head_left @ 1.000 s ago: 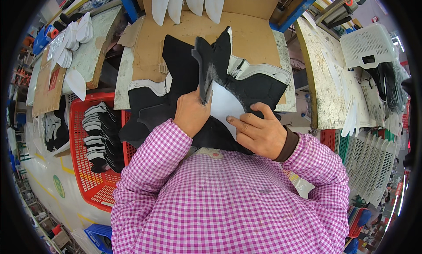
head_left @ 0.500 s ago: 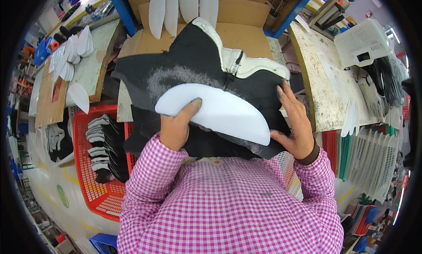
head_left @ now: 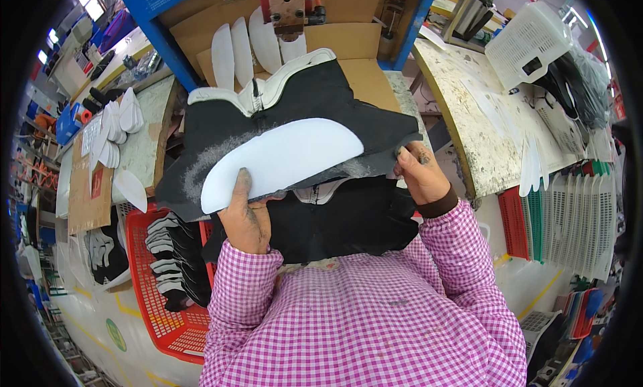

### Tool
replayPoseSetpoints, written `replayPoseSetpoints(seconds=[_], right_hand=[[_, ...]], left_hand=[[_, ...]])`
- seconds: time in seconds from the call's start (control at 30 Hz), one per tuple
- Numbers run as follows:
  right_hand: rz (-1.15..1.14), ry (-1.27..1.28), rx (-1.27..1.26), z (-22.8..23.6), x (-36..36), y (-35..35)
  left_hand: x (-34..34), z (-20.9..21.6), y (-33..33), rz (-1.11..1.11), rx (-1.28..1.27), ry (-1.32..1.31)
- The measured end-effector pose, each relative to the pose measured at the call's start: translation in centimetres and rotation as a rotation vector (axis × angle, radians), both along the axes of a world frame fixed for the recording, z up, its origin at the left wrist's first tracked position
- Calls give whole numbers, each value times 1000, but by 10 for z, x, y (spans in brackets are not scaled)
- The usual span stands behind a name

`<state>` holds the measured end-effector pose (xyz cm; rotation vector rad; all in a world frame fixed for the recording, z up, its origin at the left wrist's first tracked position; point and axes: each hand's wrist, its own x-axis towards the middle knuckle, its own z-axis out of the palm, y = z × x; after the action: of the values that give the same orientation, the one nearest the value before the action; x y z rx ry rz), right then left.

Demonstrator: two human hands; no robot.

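One left hand (head_left: 245,216), one right hand (head_left: 425,174) and one white pad (head_left: 288,156) are central. Four more pads (head_left: 242,50) (one partly hidden) stand toward eleven o'clock, one red basket (head_left: 173,328) toward eight.

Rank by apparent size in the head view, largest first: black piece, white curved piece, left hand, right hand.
1. Black piece, though partly covered
2. White curved piece
3. Left hand and right hand: too alike to rank
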<state>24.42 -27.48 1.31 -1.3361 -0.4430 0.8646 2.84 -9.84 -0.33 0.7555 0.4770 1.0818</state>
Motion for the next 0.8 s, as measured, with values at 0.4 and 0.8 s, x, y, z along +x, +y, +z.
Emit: replayPoseSetpoints(seconds=[0.4,0.8], right_hand=[[26,112,171,-15,15,28],[-16,24,147,-7,10,16]], left_hand=[[-10,26,-16,-142,-133,13],[-37,32,13,-298,311,497]])
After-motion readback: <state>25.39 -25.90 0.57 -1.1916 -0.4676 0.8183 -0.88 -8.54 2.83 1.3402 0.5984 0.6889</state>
